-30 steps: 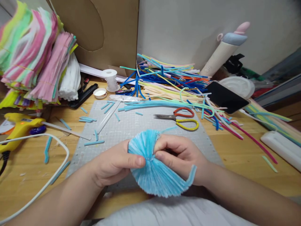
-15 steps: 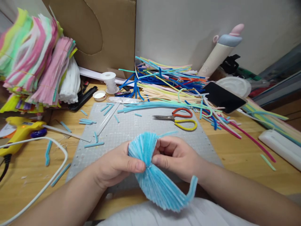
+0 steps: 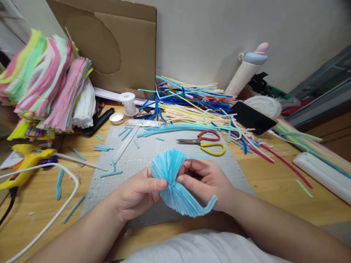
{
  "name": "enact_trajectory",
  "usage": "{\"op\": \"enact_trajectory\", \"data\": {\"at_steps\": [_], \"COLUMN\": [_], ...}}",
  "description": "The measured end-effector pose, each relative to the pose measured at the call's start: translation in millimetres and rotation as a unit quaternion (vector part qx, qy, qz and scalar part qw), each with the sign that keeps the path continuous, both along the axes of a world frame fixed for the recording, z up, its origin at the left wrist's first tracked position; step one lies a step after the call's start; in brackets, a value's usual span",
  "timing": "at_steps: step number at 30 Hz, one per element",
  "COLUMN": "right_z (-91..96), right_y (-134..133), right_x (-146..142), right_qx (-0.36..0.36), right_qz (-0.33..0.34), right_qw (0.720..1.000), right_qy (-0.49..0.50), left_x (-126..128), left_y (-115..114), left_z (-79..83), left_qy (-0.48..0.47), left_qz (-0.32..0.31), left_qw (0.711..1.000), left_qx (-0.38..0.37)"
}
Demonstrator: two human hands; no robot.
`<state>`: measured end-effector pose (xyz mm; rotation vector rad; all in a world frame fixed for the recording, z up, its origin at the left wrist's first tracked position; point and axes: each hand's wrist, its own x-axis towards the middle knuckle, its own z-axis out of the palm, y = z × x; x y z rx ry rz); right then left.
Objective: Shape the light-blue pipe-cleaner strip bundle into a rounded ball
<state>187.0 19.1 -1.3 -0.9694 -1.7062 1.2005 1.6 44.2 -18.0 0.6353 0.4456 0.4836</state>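
Observation:
A light blue fan-shaped bundle of pipe cleaners [image 3: 174,179] is pinched at its middle between both my hands, just above the near edge of a grey cutting mat [image 3: 153,146]. My left hand [image 3: 137,193] grips it from the left with thumb on top. My right hand [image 3: 205,180] is closed on it from the right, fingers curled at the centre. One loose blue stem curls out below my right wrist.
Red and yellow scissors [image 3: 204,142] lie on the mat beyond my hands. A heap of coloured pipe cleaners [image 3: 192,100] and a black phone [image 3: 252,117] sit behind. A yellow glue gun [image 3: 26,160] and a stack of fluffy stems [image 3: 46,84] are at left.
The fan bundle has been squeezed narrower and its lower half drawn in. Both hands stayed on it, shifting slightly. The view tilted a little upward.

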Motion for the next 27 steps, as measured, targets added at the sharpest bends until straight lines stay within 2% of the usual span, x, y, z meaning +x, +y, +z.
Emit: {"op": "enact_trajectory", "data": {"at_steps": [2,3,5,7,8,10,12,14,16,18,20,21,24,25,27], "right_z": [7.0,9.2,8.1,-1.2,-8.0,-22.0,-31.7,-34.7,-33.0,-30.1,-27.9,-27.0,-22.5,-19.6,-10.9], "right_y": [6,11,26,43,52,64,69,68,65,61,57,55,42,35,20], "right_x": [11,20,42,68,80,100,111,113,111,107,104,104,104,104,103], "right_qx": [0.079,0.132,0.178,0.164,0.151,0.141,0.146,0.141,0.117,0.096,0.084,0.075,0.051,0.053,0.092], "right_qz": [0.033,0.016,-0.082,-0.155,-0.161,-0.144,-0.081,-0.058,-0.066,-0.08,-0.091,-0.105,-0.164,-0.165,-0.123], "right_qw": [0.993,0.983,0.955,0.912,0.887,0.849,0.837,0.826,0.816,0.81,0.816,0.83,0.912,0.939,0.963], "right_qy": [-0.081,-0.13,-0.222,-0.342,-0.406,-0.489,-0.521,-0.543,-0.562,-0.573,-0.565,-0.542,-0.372,-0.297,-0.22], "left_x": [-1,-2,-6,-10,-12,-15,-17,-18,-18,-18,-19,-19,-21,-22,-23], "left_y": [0,0,0,-1,-1,-2,-2,-4,-7,-11,-13,-13,-11,-10,-7], "left_z": [2.3,3.9,8.3,14.3,17.6,23.6,27.3,28.2,27.4,26.7,27.1,27.7,30.1,30.8,31.6], "left_qy": [0.014,0.031,0.082,0.15,0.183,0.22,0.223,0.226,0.242,0.259,0.272,0.276,0.279,0.273,0.253], "left_qz": [0.018,0.035,0.077,0.112,0.122,0.131,0.13,0.142,0.163,0.179,0.184,0.187,0.198,0.203,0.212], "left_qw": [0.999,0.997,0.985,0.954,0.928,0.845,0.739,0.658,0.623,0.615,0.607,0.603,0.59,0.587,0.584], "left_qx": [0.039,0.063,0.128,0.232,0.301,0.47,0.622,0.704,0.726,0.723,0.723,0.725,0.731,0.735,0.742]}}
